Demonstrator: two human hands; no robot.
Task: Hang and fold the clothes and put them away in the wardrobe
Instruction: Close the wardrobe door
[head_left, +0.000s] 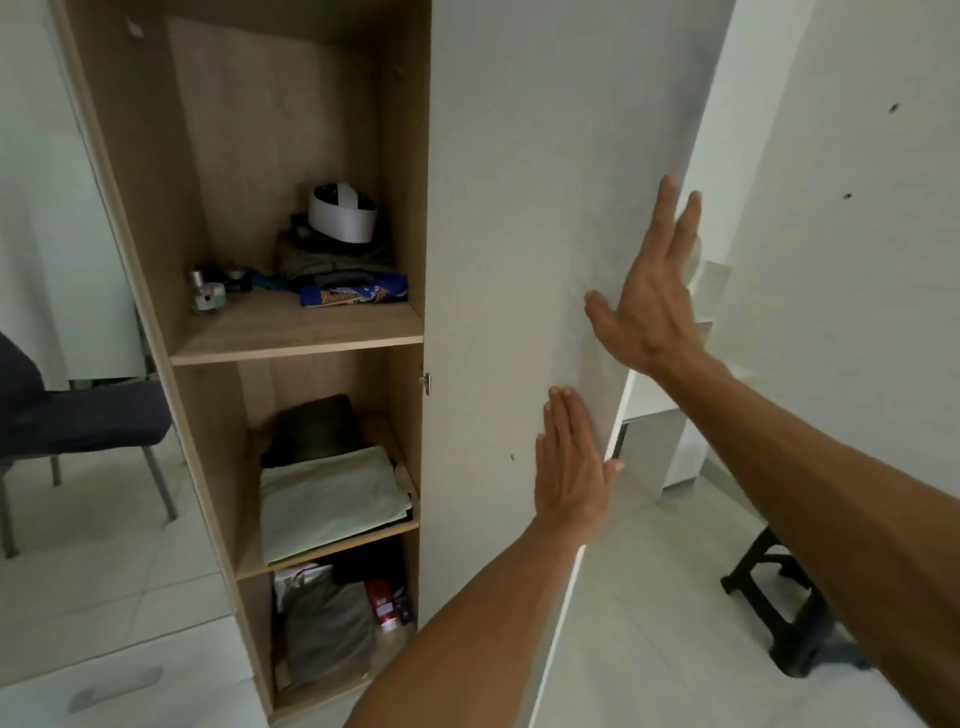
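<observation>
The wooden wardrobe (156, 218) stands open on the left, with its white door (524, 208) swung out in the middle of the view. My left hand (569, 467) lies flat on the door's lower part, fingers straight. My right hand (652, 301) presses flat higher up near the door's free edge, fingers spread. A folded pale green cloth (332, 499) over dark folded clothes sits on the middle shelf. Folded dark and blue patterned clothes (353, 288) lie on the upper shelf under a white round box (340, 213).
The bottom compartment holds a grey bag (327, 629) and red packets. A dark chair (78, 415) stands at the left on the tiled floor. A black step stool (784, 613) sits at the right. White wall and a white low unit (660, 441) are behind the door.
</observation>
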